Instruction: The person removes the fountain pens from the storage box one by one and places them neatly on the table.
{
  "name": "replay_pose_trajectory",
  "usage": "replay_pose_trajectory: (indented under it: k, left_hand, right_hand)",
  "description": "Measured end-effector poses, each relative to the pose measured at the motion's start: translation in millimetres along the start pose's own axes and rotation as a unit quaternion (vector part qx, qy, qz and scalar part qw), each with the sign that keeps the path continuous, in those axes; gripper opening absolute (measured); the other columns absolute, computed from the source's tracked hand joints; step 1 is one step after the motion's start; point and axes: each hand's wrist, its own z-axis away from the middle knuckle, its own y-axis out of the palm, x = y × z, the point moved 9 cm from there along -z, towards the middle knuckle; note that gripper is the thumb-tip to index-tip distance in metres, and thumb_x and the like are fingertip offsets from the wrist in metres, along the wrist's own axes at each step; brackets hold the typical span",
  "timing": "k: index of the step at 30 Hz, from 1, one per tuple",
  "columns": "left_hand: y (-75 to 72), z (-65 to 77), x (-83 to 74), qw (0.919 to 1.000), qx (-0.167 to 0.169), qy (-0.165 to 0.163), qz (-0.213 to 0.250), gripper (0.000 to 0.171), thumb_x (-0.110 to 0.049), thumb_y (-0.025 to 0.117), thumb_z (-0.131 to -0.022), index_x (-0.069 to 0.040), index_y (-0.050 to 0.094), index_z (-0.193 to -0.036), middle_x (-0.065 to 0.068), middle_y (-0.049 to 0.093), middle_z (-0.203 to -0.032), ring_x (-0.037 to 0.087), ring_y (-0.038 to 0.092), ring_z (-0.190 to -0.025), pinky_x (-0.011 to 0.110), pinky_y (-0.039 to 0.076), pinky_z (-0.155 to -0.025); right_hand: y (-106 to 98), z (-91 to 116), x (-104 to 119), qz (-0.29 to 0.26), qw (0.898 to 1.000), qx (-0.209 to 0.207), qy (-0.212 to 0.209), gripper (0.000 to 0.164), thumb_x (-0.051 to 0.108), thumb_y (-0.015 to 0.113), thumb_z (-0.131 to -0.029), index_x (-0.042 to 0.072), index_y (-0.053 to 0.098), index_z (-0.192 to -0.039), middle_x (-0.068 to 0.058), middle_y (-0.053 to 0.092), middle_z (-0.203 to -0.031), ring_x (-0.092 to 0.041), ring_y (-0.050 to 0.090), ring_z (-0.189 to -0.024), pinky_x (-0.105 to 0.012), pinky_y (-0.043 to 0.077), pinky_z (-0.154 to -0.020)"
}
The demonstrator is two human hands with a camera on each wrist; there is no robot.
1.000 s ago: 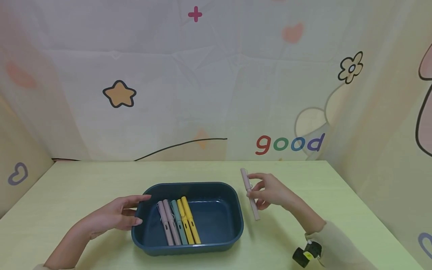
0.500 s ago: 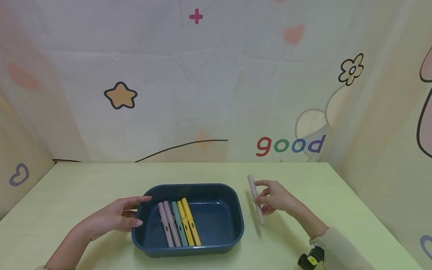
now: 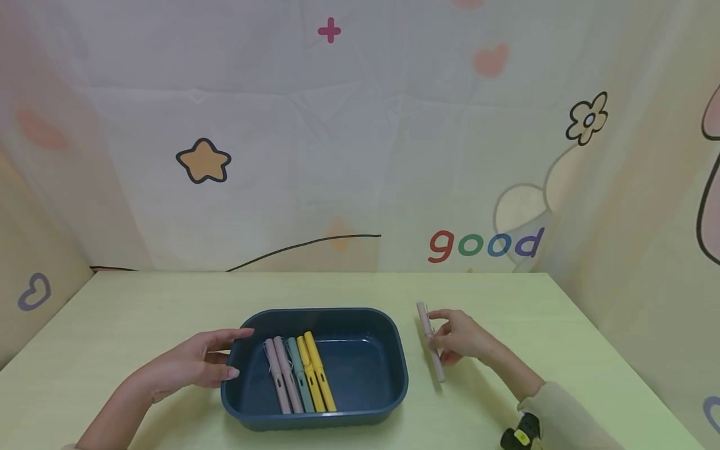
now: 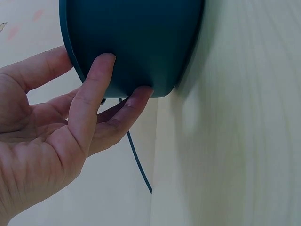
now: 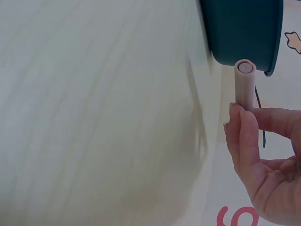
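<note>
Five capped pens (image 3: 297,362) lie side by side in the left half of the dark blue tray (image 3: 360,375), all leaning with their far ends a little leftward: two dusty pink pens (image 3: 289,375) on the left, a teal pen (image 3: 300,375) in the middle, then two yellow pens (image 3: 322,375). From the yellow pair across to the right wall, the tray's shiny floor makes a wide bare stretch.

I have my left hand (image 3: 191,359) at the tray's left end, fingers spread and fairly straight. The index fingertip reaches over the rim near the far corner, and other fingertips rest against the outside of the wall.

My right hand (image 3: 461,337) pinches a pale pink pen (image 3: 425,317) between thumb and fingertips. That pen is outside the tray, a little right of its right wall, and raised off the table (image 3: 337,290); seen from the right wrist, one round end faces the camera and the shadow falls apart from it. A narrow strip of tabletop lies between wall and pen. Beyond the tray the tabletop runs to its far edge at the patterned backdrop (image 3: 304,156), and past my right hand it reaches its slanting right edge.
</note>
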Motion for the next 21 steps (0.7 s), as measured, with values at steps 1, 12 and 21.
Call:
replay_pose_trajectory:
  k: [1,12,21]
  left_hand:
    - [0.1,0.0,0.0,1.0000,0.000,0.000,0.000,0.069,-0.008,0.061,-0.084,0.002,0.023,-0.142,0.031,0.033,-0.136,0.030,0.049,-0.113,0.044,0.049,-0.082]
    - [-0.2,0.0,-0.2,1.0000,-0.003,0.004,-0.001,0.068,-0.008,0.061,-0.084,0.002,0.025,-0.141,0.031,0.031,-0.137,0.029,0.049,-0.111,0.044,0.049,-0.082]
    - [-0.6,0.5,0.1,1.0000,-0.007,0.001,-0.002,0.068,-0.008,0.061,-0.084,0.001,0.025,-0.141,0.031,0.030,-0.137,0.030,0.049,-0.111,0.043,0.049,-0.082]
  right_hand:
    - [0.7,-0.6,-1.0,0.002,1.000,0.001,0.002,0.055,0.006,0.065,-0.082,-0.004,0.039,-0.131,-0.010,0.058,-0.077,-0.018,0.058,-0.052,-0.031,0.053,-0.052]
    - [6.6,-6.9,-6.7,0.020,1.000,0.011,0.004,0.055,0.004,0.066,-0.081,-0.005,0.041,-0.130,-0.009,0.058,-0.075,-0.017,0.058,-0.050,-0.031,0.052,-0.050]
    - [9.5,-7.8,-6.7,0.039,0.999,0.018,0.014,0.055,0.003,0.066,-0.080,-0.006,0.042,-0.129,-0.011,0.057,-0.077,-0.018,0.060,-0.052,-0.032,0.052,-0.050]
